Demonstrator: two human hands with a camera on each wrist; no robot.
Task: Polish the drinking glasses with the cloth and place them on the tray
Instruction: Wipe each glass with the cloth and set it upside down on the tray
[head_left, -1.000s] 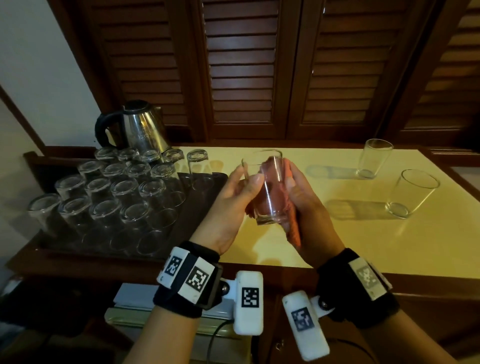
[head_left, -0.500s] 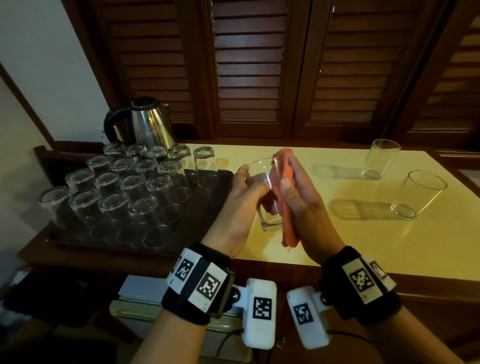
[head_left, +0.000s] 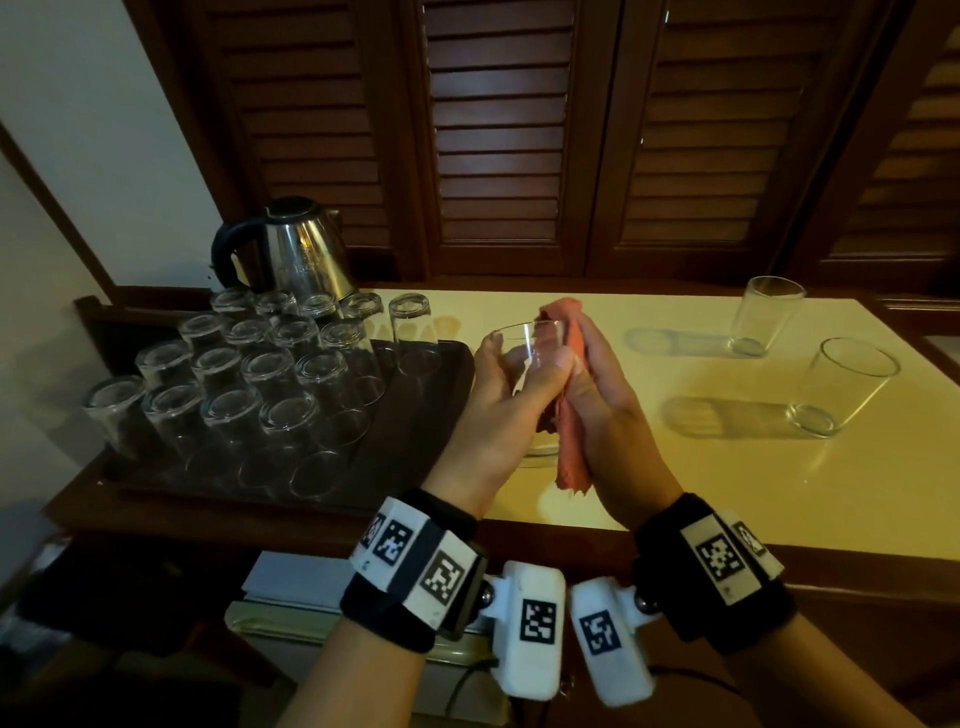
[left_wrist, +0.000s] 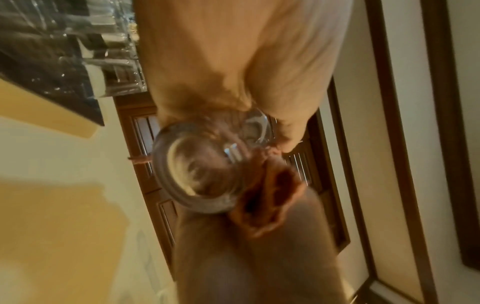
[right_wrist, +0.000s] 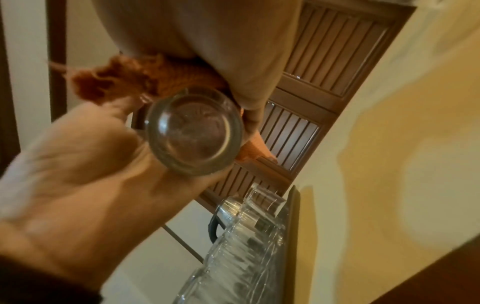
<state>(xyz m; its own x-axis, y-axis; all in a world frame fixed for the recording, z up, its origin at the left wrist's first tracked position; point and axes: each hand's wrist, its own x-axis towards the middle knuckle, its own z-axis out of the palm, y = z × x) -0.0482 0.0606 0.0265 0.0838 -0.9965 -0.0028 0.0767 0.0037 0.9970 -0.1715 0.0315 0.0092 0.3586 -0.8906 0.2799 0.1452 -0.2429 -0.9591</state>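
1. The left hand (head_left: 506, 410) curls its fingers and thumb round a clear, straight-sided drinking glass (head_left: 530, 353), held above the near edge of the pale yellow tabletop (head_left: 727, 499).
2. The right hand (head_left: 613, 415) presses a folded salmon-pink cloth (head_left: 569, 410) flat against the glass wall on the side away from the left palm; its fingers lie along the cloth and clamp it there.
3. The glass's long axis runs nearly upright: open rim up and away from the wrists, thick base down toward them, as both wrist views show its round bottom (right_wrist: 193, 133) facing the cameras.
4. The dark rectangular tray (head_left: 415, 467), already carrying rows of upturned glasses (head_left: 249, 384), lies to the outer side of the left hand, so the left hand is the nearer one for setting down.
5. By my judgement, polishing is under way; placement calls for inverting the glass.
6. Two more upright clear tumblers (head_left: 769, 322) stand beyond the right hand, well apart from it.
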